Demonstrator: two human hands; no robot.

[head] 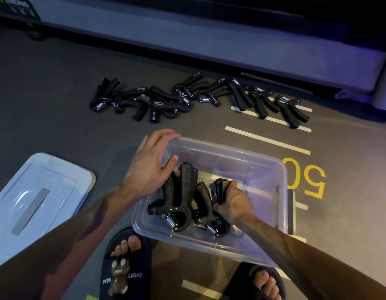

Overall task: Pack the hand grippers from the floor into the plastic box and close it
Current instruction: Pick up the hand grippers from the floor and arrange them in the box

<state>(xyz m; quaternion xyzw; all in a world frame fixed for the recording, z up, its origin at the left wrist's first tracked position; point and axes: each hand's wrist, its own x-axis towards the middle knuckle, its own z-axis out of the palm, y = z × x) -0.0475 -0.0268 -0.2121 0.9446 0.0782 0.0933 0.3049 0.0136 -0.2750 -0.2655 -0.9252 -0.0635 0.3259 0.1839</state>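
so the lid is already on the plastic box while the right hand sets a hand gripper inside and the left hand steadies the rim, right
Not quite: the lid is off, lying on the floor to the left of the plastic box, as the head view shows. The rest holds: the right hand sets a hand gripper inside while the left hand steadies the rim.

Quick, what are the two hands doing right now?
Left hand: open, fingers resting on the plastic box rim.
Right hand: closed around a hand gripper inside the box.

Right hand (232, 199) covers the handles of a gripper (219, 189) in the box (283, 169) — lid (36, 198) cut off at left edge.
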